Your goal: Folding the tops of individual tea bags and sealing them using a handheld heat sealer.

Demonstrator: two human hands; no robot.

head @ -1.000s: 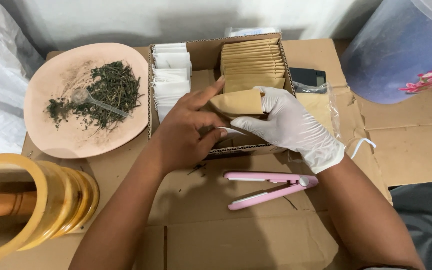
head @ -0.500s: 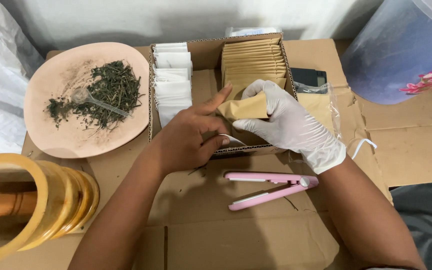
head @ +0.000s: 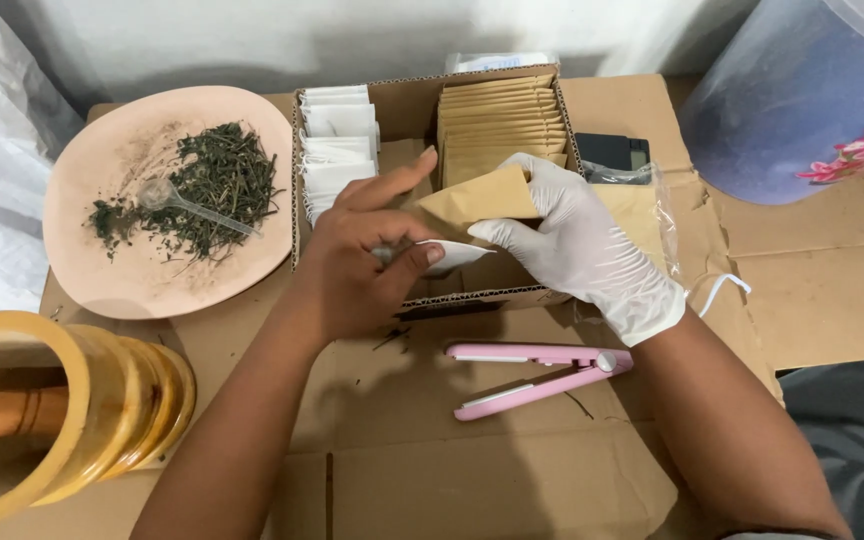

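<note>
- Left hand point(head: 357, 265) now pinches a white sachet point(head: 452, 255) over the box point(head: 472, 296)
- Gloved right hand point(head: 577, 240) grips a brown envelope point(head: 477, 200), lifted and tilted toward the sachet since before

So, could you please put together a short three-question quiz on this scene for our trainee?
1. True or false: the right hand wears a white glove and the left hand is bare.
2. What does the gloved hand hold over the cardboard box?
A. a brown paper envelope
B. the pink sealing tool
C. the clear plastic spoon
3. Fill in: the dried green herbs lie on a ____ plate.

Key:
1. True.
2. A. The pink tool lies on the cardboard in front of the box, and the spoon rests among the herbs.
3. Pink.
</note>
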